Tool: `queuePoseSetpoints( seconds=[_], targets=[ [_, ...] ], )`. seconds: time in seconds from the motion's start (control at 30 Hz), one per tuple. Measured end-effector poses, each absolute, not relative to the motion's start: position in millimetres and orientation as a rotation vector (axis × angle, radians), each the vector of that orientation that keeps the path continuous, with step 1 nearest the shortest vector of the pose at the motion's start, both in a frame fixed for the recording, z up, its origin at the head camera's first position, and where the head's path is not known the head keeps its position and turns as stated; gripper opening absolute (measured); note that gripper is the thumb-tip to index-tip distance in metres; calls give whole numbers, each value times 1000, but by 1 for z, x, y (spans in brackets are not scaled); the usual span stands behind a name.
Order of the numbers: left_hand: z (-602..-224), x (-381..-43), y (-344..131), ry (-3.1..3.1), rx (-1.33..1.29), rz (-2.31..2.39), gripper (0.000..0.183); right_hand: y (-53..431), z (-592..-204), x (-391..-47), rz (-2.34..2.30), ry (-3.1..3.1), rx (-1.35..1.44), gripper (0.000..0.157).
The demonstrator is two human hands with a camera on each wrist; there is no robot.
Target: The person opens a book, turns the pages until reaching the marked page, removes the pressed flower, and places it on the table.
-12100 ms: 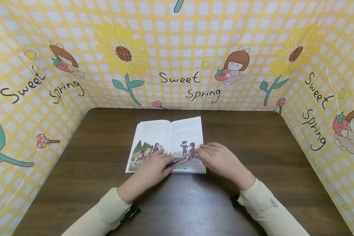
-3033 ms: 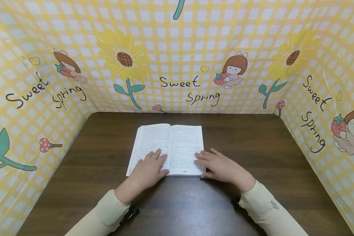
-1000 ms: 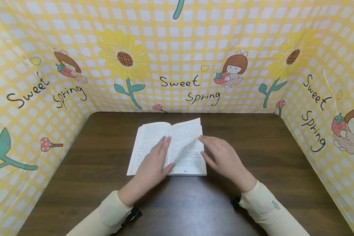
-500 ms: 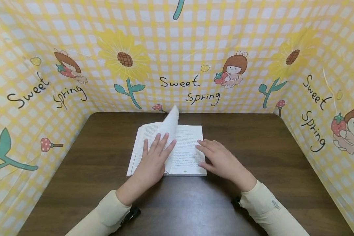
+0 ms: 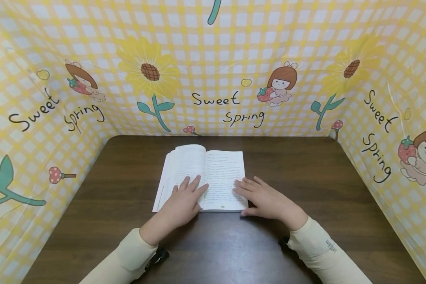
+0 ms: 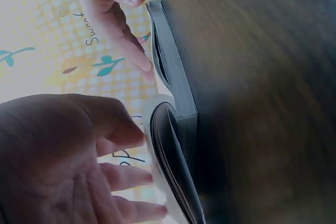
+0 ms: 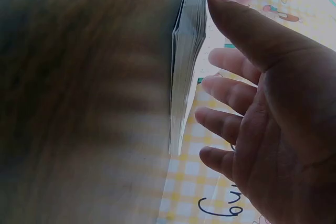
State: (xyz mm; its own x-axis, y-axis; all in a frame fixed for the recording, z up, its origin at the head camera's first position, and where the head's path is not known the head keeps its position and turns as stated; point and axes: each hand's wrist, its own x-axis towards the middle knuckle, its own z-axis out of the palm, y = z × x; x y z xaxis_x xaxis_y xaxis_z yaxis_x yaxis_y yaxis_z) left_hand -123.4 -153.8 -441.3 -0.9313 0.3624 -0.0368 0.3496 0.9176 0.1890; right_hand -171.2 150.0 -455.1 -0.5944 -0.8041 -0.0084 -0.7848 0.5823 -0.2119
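An open book (image 5: 223, 165) lies face up near the middle of the table, with printed text on both pages. My left hand (image 5: 181, 201) rests on the lower part of its left page, fingers spread and reaching toward the spine. In the left wrist view, those fingertips meet the page, and the left-hand leaves bow upward from the spine. My right hand (image 5: 269, 199) is at the book's right edge, its fingertips over the right page and the thumb near the lower corner. The right wrist view shows that hand's fingers relaxed beside the page block (image 7: 186, 56).
The dark wooden table (image 5: 305, 169) carries the book. Yellow checked cloth (image 5: 220, 51), printed with flowers and "Sweet Spring", walls in the back and both sides. A black strap piece (image 5: 157, 258) shows under the left sleeve.
A leaf rose from the right side, swung over the spine and now lies on the left under my left hand. My right hand has come back down to the right page's edge.
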Motion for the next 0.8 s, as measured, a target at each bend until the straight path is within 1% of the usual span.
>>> queuePoseSetpoints(
  seconds=[0.07,0.1,0.23,0.47,0.53,0.7,0.73,0.8],
  targets=[
    [-442,-123,-154,2965,512,295,52,150,-455,-171,-283,2691,-1354,77],
    [-442,-123,-155,2949,493,302,54,150,-455,-171,-286,2687,-1349,75],
    [-443,-123,-156,2909,452,329,71,149,-456,-171,-296,2678,-1364,68],
    [-443,-122,-156,2916,417,305,69,149,-457,-171,-252,2690,-1404,57],
    [-443,-123,-156,2914,399,302,68,149,-456,-171,-242,2693,-1429,48],
    [-444,-124,-156,2910,368,300,68,149,-452,-172,-173,2702,-1595,1],
    [-444,-124,-156,2913,366,300,68,149,-452,-171,-153,2707,-1630,7],
    [-445,-124,-156,2920,361,303,68,148,-451,-171,-109,2724,-1684,10]
  ],
)
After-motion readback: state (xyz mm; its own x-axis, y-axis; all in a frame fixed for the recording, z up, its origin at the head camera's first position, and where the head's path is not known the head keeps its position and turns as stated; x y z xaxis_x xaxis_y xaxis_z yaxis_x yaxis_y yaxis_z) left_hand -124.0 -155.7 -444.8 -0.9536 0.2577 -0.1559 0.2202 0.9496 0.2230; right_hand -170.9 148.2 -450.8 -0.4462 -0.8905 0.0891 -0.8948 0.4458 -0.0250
